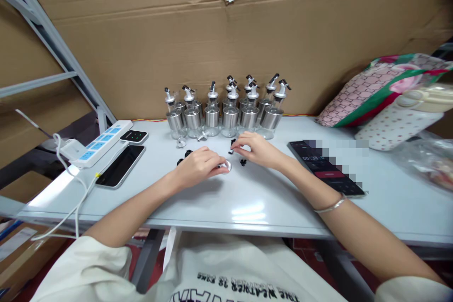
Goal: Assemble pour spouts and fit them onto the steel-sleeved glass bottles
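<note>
My left hand [200, 166] is closed, thumb and fingers around a silver pourer top [226, 166] held just over the table. To its right, my right hand [256, 148] pinches at a small black part [231, 152]; the fingertips partly hide it. A small cluster of black pieces [243, 163] lies just below that hand. More black pieces [188, 153] lie behind my left hand, partly covered by it. Farther back are two loose silver pourer pieces, one a spout [202, 137] and the other a cap [180, 142].
Several glass-and-steel oil bottles [231, 118] with pourer tops stand in rows before the cardboard wall [141, 47]. At left are a power strip [106, 141], a phone [121, 166] and a small device [133, 137]. A larger phone [318, 165], patterned bag [357, 89] and dotted flask [399, 118] are right.
</note>
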